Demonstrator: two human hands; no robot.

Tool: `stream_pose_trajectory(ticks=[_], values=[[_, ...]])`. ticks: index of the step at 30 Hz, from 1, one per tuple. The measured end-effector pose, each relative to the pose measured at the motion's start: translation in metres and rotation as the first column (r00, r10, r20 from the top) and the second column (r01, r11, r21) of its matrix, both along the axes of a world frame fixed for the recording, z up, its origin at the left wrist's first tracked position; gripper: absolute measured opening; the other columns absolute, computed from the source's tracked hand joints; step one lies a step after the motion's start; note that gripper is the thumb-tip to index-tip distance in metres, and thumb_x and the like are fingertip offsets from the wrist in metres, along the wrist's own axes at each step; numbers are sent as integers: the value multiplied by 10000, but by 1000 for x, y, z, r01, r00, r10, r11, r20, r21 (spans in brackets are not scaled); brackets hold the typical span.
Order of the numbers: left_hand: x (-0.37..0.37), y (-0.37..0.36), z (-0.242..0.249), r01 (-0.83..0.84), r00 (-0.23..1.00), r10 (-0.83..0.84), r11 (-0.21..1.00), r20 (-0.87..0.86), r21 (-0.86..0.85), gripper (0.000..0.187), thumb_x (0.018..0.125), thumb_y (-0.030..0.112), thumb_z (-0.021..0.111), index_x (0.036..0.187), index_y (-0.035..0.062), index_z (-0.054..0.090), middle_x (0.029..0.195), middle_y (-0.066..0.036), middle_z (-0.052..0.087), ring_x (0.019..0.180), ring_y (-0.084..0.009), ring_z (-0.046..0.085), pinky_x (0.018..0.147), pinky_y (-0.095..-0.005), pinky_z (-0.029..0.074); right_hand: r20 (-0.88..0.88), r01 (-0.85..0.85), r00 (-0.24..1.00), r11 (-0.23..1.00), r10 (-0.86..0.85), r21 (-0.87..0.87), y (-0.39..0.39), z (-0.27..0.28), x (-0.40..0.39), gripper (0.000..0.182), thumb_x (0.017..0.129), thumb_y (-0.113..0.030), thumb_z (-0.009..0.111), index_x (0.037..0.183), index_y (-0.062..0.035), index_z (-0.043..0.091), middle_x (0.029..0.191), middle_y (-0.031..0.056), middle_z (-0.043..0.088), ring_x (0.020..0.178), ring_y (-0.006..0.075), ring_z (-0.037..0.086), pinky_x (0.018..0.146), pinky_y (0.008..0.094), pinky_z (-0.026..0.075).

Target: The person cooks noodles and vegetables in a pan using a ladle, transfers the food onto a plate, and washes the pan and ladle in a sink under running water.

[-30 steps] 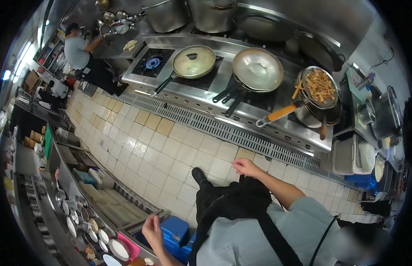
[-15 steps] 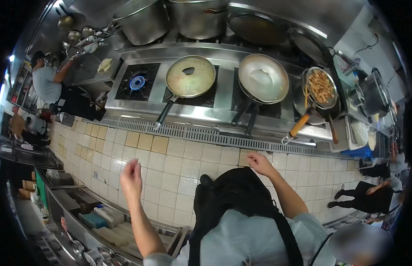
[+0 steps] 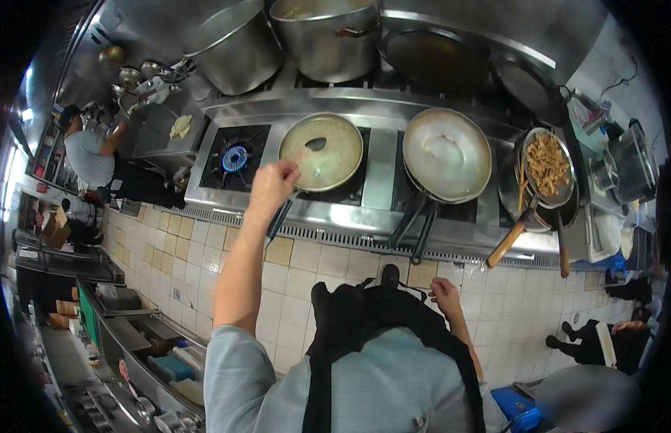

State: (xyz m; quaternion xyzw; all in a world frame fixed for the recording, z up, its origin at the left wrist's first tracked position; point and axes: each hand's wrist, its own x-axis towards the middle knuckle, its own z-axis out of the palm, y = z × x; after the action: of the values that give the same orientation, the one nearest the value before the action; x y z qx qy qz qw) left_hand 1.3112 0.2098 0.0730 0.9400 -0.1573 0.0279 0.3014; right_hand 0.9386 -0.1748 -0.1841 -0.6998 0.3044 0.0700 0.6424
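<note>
My left hand [image 3: 275, 189] is over the near left edge of a pan [image 3: 328, 162] of pale liquid with a dark spoon-like piece in it. Its fingers are pinched together; anything between them is too small to make out. The pan's handle passes beside my wrist. My right hand [image 3: 445, 294] hangs low by my apron, fingers curled, with nothing visible in it. Stacked pans [image 3: 446, 148] rest on the middle of the stove. Farther right, browned strips of food [image 3: 547, 163] fill a strainer over another pan.
A blue flame burns on the left burner [image 3: 234, 159]. Tall pots [image 3: 332, 43] line the back of the stove. One person [image 3: 86, 151] works at the far left, others stand at the right. Behind me at the left is a counter with containers [image 3: 171, 368].
My left hand has risen from above the floor to the left pan's edge. My right hand has dropped lower and slightly right. The view has shifted, and a person at the right now holds a pale board.
</note>
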Motion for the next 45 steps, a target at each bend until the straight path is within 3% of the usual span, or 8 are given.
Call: stream_pose_trajectory(ticks=[8, 14, 18, 24, 28, 35, 38, 45], values=[[83, -35, -60, -50, 999, 48, 985, 17, 164, 397, 830, 136, 762, 1214, 83, 678, 1078, -201, 721, 1005, -378, 697, 878, -464, 561, -55, -97, 994, 988, 92, -116, -27, -18, 76, 271, 981, -202, 636, 1189, -28, 629, 911, 50, 668, 769, 131, 676, 626, 272, 555], [141, -46, -79, 191, 981, -183, 891, -58, 412, 410, 865, 148, 681, 1271, 132, 630, 1144, -135, 698, 1038, -357, 691, 909, -456, 556, -131, 156, 975, 973, -179, -170, -2, -3, 94, 232, 1001, -187, 588, 1155, -22, 640, 879, 52, 668, 682, 124, 635, 582, 282, 543], [171, -45, -92, 361, 932, -318, 805, -172, 470, 332, 904, 190, 671, 1224, 118, 623, 1122, -172, 685, 1047, -360, 684, 879, -472, 560, -152, -28, 988, 949, -20, -313, 15, -56, 63, 216, 932, -88, 574, 1106, 10, 656, 899, 107, 702, 770, 179, 693, 592, 335, 545], [181, -44, -99, 454, 890, -410, 769, -198, 450, 314, 893, 171, 667, 1189, 78, 619, 1056, -183, 696, 981, -376, 701, 822, -480, 577, -241, 41, 962, 938, -131, -345, 82, 22, 88, 228, 955, -204, 603, 1007, 7, 670, 757, 135, 690, 660, 216, 687, 608, 380, 527], [167, -33, -43, 388, 915, -400, 833, -55, 395, 337, 861, 162, 687, 1160, 32, 602, 1027, -219, 689, 940, -400, 699, 801, -486, 573, -150, 38, 980, 857, -134, -514, 69, -46, 48, 246, 939, -192, 659, 1037, 34, 662, 752, 129, 667, 642, 194, 663, 614, 376, 532], [211, 16, 129, 345, 871, -346, 936, 350, 65, 394, 882, 168, 712, 1227, -10, 643, 1074, -232, 702, 930, -382, 696, 813, -437, 563, -166, 159, 961, 934, -220, -320, 86, -3, 71, 271, 945, -158, 659, 1112, 55, 656, 857, 142, 695, 673, 191, 672, 573, 347, 520], [274, 22, 181, 259, 826, -294, 956, 482, 138, 418, 907, 201, 704, 1259, -19, 649, 923, -218, 713, 674, -303, 676, 675, -387, 541, -187, 176, 949, 921, -252, -347, 95, -2, 73, 271, 946, -155, 658, 1118, 55, 655, 891, 146, 706, 676, 182, 674, 567, 341, 520], [466, 1, 205, 101, 879, -246, 933, 408, 345, 350, 893, 216, 683, 1161, -10, 686, 1012, -274, 701, 993, -440, 676, 879, -496, 534, -215, 117, 945, 867, -248, -484, 124, -35, 22, 287, 910, -157, 664, 1085, 70, 671, 991, 232, 718, 851, 311, 714, 763, 409, 555]])
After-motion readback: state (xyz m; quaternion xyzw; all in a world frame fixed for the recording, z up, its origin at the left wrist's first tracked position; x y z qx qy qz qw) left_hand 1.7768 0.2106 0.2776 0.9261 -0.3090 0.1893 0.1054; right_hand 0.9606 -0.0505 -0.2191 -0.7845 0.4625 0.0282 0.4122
